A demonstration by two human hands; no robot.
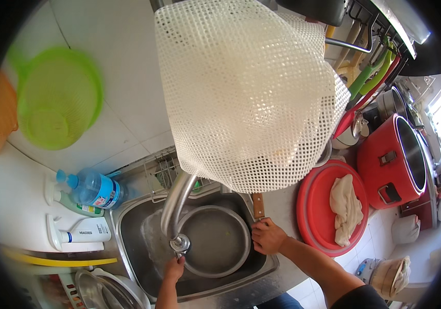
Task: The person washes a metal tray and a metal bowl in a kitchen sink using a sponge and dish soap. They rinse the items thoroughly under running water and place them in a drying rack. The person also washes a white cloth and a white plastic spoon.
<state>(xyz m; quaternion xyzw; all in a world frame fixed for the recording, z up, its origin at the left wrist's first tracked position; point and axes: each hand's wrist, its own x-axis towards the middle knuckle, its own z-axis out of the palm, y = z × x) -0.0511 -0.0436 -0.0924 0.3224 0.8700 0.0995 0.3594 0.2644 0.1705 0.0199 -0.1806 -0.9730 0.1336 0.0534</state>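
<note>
My left hand (175,269) holds a small lever at the head of the steel faucet (180,244), whose curved neck rises over the sink. Below the faucet, a round metal basin (212,241) stands in the stainless steel sink (129,251). My right hand (268,236) is at the sink's right rim, fingers curled, close beside the basin's edge. A riveted wooden handle (258,205) reaches up from just beyond these fingers; what it joins is hidden, and whether I grip it cannot be told. A cream mesh bag or net (243,100) hangs large in front and covers much behind it.
To the right are a red basin lid (317,208) bearing a cream cloth (346,210), and a red rice cooker (384,166). Bottles, including a blue plastic one (97,189), stand left. A green colander (60,100) hangs on the wall. Metal bowls (100,289) sit lower left.
</note>
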